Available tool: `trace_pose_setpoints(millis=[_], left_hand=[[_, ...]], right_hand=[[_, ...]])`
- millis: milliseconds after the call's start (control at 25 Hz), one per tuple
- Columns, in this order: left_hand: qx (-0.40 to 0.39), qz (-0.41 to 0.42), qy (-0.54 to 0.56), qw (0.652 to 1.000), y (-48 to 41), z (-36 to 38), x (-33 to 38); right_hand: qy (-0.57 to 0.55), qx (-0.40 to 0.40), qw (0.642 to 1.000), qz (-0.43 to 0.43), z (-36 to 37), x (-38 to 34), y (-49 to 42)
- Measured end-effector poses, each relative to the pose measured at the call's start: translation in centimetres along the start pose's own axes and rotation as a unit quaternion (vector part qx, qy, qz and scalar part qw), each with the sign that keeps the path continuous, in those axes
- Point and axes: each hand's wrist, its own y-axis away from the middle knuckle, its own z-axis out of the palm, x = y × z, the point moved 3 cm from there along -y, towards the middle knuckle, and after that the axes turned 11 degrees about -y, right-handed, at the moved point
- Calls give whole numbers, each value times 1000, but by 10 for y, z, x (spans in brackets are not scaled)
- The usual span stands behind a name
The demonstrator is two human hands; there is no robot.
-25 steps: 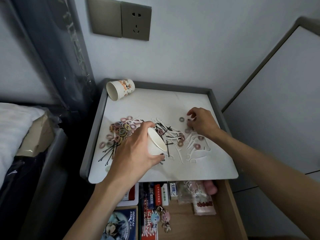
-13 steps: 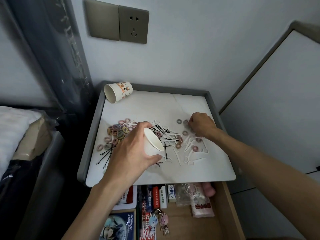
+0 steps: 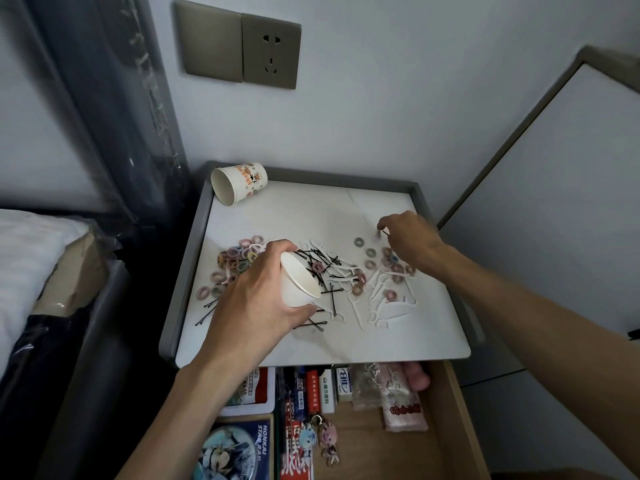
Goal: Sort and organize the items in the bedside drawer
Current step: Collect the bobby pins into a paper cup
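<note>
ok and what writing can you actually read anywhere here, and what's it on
"HONKAI STAR RAIL" on the blue box in the drawer
"AiB", roughly, on the small white box
Too small to read: characters on the red and white boxes and the pink packet
Blurred: orange print on the lying cup
No text on the wall socket

A bronze two-part plate is mounted on the pale wall (image 3: pixel 398 98). Its left half is a blank switch panel (image 3: pixel 207 41) and its right half is a socket (image 3: pixel 271 51) with a two-slot and a three-slot opening. At the left edge lies a bed with white bedding (image 3: pixel 24 265), with a piece of cardboard (image 3: pixel 74 275) under clear plastic film just beside it and a dark upright panel (image 3: pixel 138 98) wrapped in film behind. At the right stands a white panel (image 3: pixel 554 202) with a grey frame.
</note>
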Motion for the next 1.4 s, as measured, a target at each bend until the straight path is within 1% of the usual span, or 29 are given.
trace_pose_setpoints(millis=[80, 120, 160, 240, 280, 360, 560, 760, 840, 960, 1040, 1200, 1280, 1400], left_hand=[[-2, -2, -5, 1000, 0, -1, -1], [-1, -3, -7, 1000, 0, -1, -1], [1, -2, -8, 1000, 0, 0, -2], [3, 0, -10, 1000, 0, 0, -2], [4, 0, -10, 1000, 0, 0, -2], [4, 1, -11, 1000, -1, 0, -1], [2, 9, -8, 1000, -1, 0, -6], [7, 10, 3, 1000, -1, -3, -6], [5, 7, 2, 1000, -1, -3, -6], [5, 3, -5, 1000, 0, -2, -5], [4, 3, -11, 1000, 0, -2, -3], [-1, 10, -10, 1000, 0, -1, -2], [4, 9, -13, 1000, -2, 0, -5], [7, 7, -13, 1000, -3, 1, -7]], right_hand=[[-18, 7, 1000, -7, 1, -7, 1], [-47, 11, 999, -17, 2, -13, 2], [-100, 12, 994, -32, 4, -20, 3], [-220, -14, 974, -53, 7, -41, 8], [-252, -24, 966, -56, 9, -53, 10], [-274, -26, 961, -36, 17, -71, 7], [-230, -41, 972, 35, 34, -85, -6], [-253, -28, 964, 77, 18, -60, -13], [-241, -10, 968, 66, 14, -48, -14], [-264, -11, 964, 4, 16, -52, -6], [-261, -12, 965, -19, 21, -61, 0], [-263, -14, 965, 1, 32, -73, 3], [-232, -14, 973, -2, 34, -78, 2], [-105, -6, 994, -30, 31, -87, 3]])
